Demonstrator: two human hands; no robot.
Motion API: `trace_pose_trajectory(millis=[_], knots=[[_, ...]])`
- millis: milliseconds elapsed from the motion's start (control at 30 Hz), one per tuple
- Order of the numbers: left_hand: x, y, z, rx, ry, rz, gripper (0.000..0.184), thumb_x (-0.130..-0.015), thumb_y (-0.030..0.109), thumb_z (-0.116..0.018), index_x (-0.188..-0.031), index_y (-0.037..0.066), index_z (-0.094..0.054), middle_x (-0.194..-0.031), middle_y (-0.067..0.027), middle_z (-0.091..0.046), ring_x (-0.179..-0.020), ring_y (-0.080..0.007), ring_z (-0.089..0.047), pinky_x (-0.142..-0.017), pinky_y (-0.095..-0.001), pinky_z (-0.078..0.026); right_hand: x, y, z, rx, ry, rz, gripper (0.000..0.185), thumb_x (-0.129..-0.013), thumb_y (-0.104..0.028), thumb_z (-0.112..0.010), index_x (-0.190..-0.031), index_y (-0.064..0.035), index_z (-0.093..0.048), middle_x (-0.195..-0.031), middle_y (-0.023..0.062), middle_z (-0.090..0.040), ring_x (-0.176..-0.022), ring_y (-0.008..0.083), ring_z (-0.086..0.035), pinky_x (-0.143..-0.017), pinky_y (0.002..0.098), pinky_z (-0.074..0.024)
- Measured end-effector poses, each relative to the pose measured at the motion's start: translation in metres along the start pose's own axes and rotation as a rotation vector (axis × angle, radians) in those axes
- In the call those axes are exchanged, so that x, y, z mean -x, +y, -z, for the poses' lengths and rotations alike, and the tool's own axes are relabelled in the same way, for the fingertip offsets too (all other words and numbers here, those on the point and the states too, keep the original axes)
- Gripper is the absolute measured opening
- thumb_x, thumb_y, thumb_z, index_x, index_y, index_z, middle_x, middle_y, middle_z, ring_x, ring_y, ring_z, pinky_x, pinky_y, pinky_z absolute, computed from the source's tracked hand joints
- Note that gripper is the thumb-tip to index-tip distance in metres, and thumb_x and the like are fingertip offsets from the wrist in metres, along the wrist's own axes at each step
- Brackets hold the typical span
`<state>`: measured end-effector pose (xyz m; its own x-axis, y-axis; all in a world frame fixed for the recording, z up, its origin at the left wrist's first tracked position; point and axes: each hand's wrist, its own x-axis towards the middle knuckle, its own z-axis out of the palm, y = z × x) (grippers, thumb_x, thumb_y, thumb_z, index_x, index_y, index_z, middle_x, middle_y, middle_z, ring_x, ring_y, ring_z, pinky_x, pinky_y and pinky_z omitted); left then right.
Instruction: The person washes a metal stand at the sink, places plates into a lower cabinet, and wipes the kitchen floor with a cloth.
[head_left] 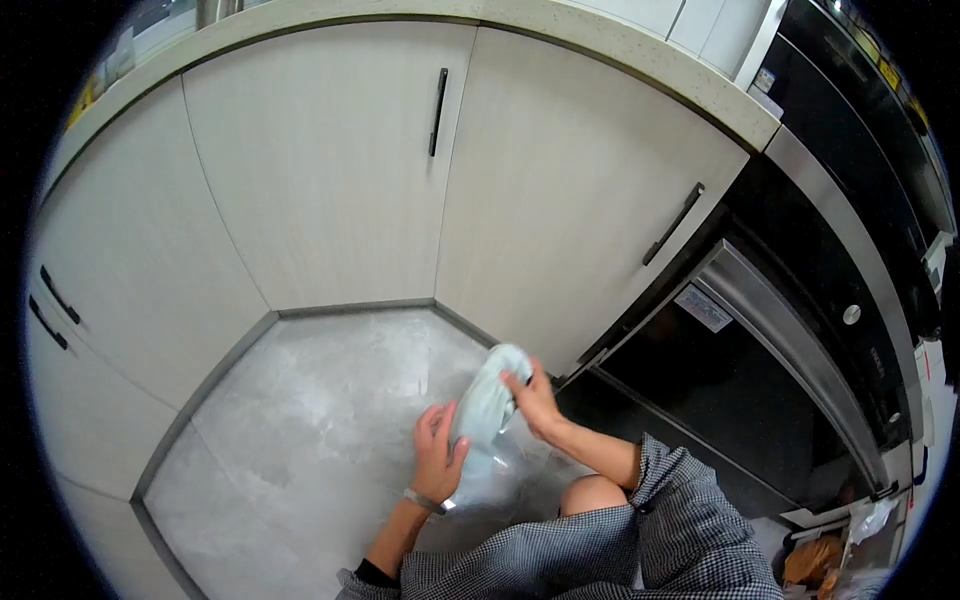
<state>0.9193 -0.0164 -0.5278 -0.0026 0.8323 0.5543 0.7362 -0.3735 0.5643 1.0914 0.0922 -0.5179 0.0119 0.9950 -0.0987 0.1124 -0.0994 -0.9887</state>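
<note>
A pale green cloth [487, 402], bunched and folded, is held above the grey floor in front of me. My right hand [535, 402] is closed on its right side, thumb across the front. At the cloth's lower left edge is my left hand [436, 468], its fingers apart and its thumb overlapping the fabric. Whether the left hand bears any of the cloth's weight, I cannot tell. Below the cloth, a shiny, see-through patch [510, 458] shows against the floor; its kind is unclear.
Light cabinet doors [330, 170] with black handles curve around the floor [300, 420], under a speckled countertop [350, 10]. On the right stands a black oven [740, 370] with a steel handle. Bagged items [815, 560] sit at the lower right. My knee [592, 495] is close below the right forearm.
</note>
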Motion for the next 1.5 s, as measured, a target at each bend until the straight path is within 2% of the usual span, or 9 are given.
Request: trace_pose_trajectory(millis=[267, 433, 500, 633, 800, 933, 1067, 1333, 1500], knots=[[0.081, -0.036, 0.005, 0.607, -0.275, 0.712, 0.027, -0.091, 0.019, -0.056, -0.110, 0.001, -0.061, -0.098, -0.0117, -0.064, -0.088, -0.0181, -0.061, -0.078, -0.0305, -0.049, -0.078, -0.060, 0.020, 0.093, 0.605, 0.389, 0.042, -0.086, -0.023, -0.060, -0.114, 0.0035, -0.043, -0.100, 0.0177, -0.058, -0.092, 0.0261, -0.055, -0.084, 0.0359, -0.0423], [0.132, -0.055, 0.006, 0.696, -0.256, 0.790, 0.025, -0.090, 0.018, -0.056, -0.111, 0.004, -0.060, -0.099, -0.0106, -0.064, -0.089, -0.0186, -0.061, -0.079, -0.0299, -0.048, -0.102, 0.069, 0.012, 0.045, 0.519, -0.324, 0.042, -0.079, -0.015, -0.067, -0.113, 0.0053, -0.053, -0.107, 0.0195, -0.062, -0.097, 0.0279, -0.059, -0.083, 0.0377, -0.0452], [0.133, -0.048, 0.014, 0.684, -0.234, 0.831, 0.024, -0.090, 0.016, -0.056, -0.110, 0.006, -0.061, -0.101, -0.0100, -0.062, -0.090, -0.0194, -0.060, -0.080, -0.0292, -0.047, -0.073, 0.077, 0.004, 0.284, 0.256, -0.203, 0.036, -0.078, -0.014, -0.068, -0.106, 0.0028, -0.053, -0.087, 0.0115, -0.062, -0.075, 0.0179, -0.059, -0.059, 0.0314, -0.0473], [0.105, -0.036, 0.037, 0.151, -0.117, 0.409, 0.052, -0.080, 0.018, -0.068, -0.128, 0.010, -0.048, -0.134, -0.0184, -0.039, -0.123, -0.0355, -0.037, -0.100, -0.0421, -0.034, -0.015, 0.030, -0.027, 0.251, -0.353, -0.416, 0.040, -0.079, -0.017, -0.069, -0.110, 0.0004, -0.052, -0.086, 0.0089, -0.061, -0.076, 0.0151, -0.059, -0.061, 0.0319, -0.0483], [0.081, -0.028, 0.021, 0.347, 0.024, 0.260, 0.078, -0.075, 0.022, -0.073, -0.139, 0.009, -0.030, -0.142, -0.0238, -0.024, -0.130, -0.0398, -0.027, -0.105, -0.0447, -0.029, 0.031, -0.007, -0.058, 0.010, -1.039, -0.499, 0.062, -0.083, -0.029, -0.068, -0.133, -0.0066, -0.040, -0.116, 0.0093, -0.052, -0.105, 0.0154, -0.052, -0.083, 0.0300, -0.0476], [0.097, -0.065, 0.036, 0.230, -0.066, 0.468, 0.072, -0.077, 0.005, -0.063, -0.141, 0.008, -0.029, -0.141, -0.0191, -0.033, -0.131, -0.0351, -0.032, -0.106, -0.0438, -0.030, 0.033, -0.023, -0.044, 0.586, -0.972, -0.031, 0.063, -0.087, -0.033, -0.062, -0.138, -0.0083, -0.034, -0.125, 0.0121, -0.048, -0.116, 0.0204, -0.046, -0.089, 0.0299, -0.0437], [0.128, -0.118, 0.101, -0.295, 0.082, 0.718, 0.081, -0.069, -0.006, -0.056, -0.142, 0.017, -0.030, -0.143, -0.0162, -0.033, -0.130, -0.0348, -0.034, -0.104, -0.0417, -0.034, 0.056, -0.064, -0.004, 0.421, -1.073, -0.190, 0.049, -0.091, -0.027, -0.057, -0.133, -0.0072, -0.041, -0.117, 0.0149, -0.057, -0.092, 0.0181, -0.059, -0.080, 0.0303, -0.0474], [0.262, -0.267, 0.112, -0.861, -0.261, 1.106, 0.061, -0.092, 0.051, -0.033, -0.147, 0.026, -0.018, -0.154, -0.0086, 0.001, -0.140, -0.0373, 0.000, -0.107, -0.0610, -0.006, 0.069, -0.077, 0.033, 0.671, -0.877, -0.261, 0.028, -0.092, -0.017, -0.056, -0.116, -0.0023, -0.057, -0.095, 0.0070, -0.064, -0.085, 0.0136, -0.062, -0.075, 0.0263, -0.0480], [0.177, -0.352, 0.117, -0.872, -0.179, 1.202, 0.060, -0.090, 0.055, -0.037, -0.144, 0.035, -0.022, -0.154, -0.0047, -0.005, -0.139, -0.0387, -0.006, -0.107, -0.0606, -0.005, 0.073, -0.093, 0.055, 0.700, -0.820, -0.321, 0.026, -0.093, -0.017, -0.055, -0.114, -0.0026, -0.058, -0.090, 0.0082, -0.064, -0.082, 0.0138, -0.062, -0.072, 0.0280, -0.0492]])
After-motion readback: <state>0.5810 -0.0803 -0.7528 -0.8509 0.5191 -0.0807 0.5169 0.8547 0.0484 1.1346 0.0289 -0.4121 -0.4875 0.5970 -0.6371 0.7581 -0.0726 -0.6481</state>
